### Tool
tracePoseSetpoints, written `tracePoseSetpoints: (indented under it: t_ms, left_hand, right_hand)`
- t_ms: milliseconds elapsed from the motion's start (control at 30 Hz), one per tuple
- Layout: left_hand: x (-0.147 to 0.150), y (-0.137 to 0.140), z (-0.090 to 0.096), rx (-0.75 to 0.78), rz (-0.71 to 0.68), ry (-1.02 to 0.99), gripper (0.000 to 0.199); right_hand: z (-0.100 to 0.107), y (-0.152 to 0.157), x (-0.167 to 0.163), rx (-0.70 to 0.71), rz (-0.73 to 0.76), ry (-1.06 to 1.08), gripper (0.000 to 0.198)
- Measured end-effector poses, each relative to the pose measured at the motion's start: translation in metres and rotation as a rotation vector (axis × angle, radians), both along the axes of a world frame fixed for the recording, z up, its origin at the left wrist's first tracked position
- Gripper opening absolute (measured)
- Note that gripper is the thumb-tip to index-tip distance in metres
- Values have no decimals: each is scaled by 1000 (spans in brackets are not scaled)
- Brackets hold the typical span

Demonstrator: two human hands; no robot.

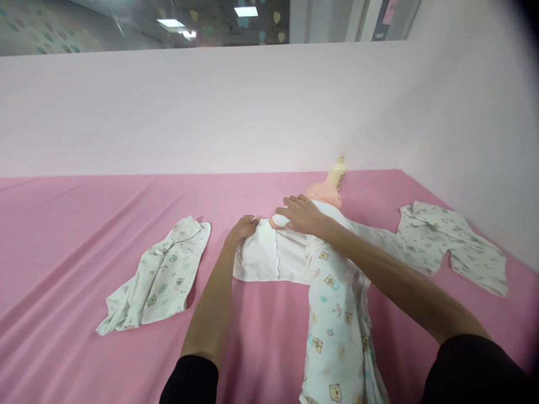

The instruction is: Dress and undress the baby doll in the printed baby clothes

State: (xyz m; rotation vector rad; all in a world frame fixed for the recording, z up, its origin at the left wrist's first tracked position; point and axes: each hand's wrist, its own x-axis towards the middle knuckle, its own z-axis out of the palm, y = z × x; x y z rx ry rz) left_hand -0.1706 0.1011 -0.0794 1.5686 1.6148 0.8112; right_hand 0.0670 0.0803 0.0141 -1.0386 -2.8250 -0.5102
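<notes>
A baby doll [323, 193] lies on the pink-covered bed, its head at the far end. A plain white baby shirt [256, 258] is about its upper body and spreads flat to both sides. Cloth printed with bears [337, 314] covers its lower part and reaches toward me. My left hand [245, 229] is closed on the upper left edge of the white shirt. My right hand [301, 214] lies across the doll's arm, fingers bent around it near a white cuff [280, 220]. The fingertips are partly hidden.
A folded printed baby garment [164, 280] lies on the left of the pink sheet [105, 224]. Printed baby trousers [450, 241] lie on the right. Behind the doll's head is a pale yellow pump bottle [337, 173]. A white wall [189, 112] borders the bed, with glass above.
</notes>
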Motion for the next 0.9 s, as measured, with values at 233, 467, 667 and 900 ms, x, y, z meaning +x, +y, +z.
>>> tracePoseSetpoints:
  t_ms: [233, 467, 667, 900]
  left_hand:
    - [9, -6, 4, -24, -78, -35, 30]
    - [17, -6, 4, 0, -65, -37, 33]
    - [15, -5, 1, -15, -60, -62, 33]
    - [13, -5, -2, -17, -33, -76, 33]
  right_hand:
    - [-4, -2, -4, 18, 44, 6, 26]
    - [-16, 7, -21, 45, 69, -79, 46]
    - [-14, 4, -22, 99, 151, -147, 34]
    - [-11, 7, -11, 87, 173, -109, 29]
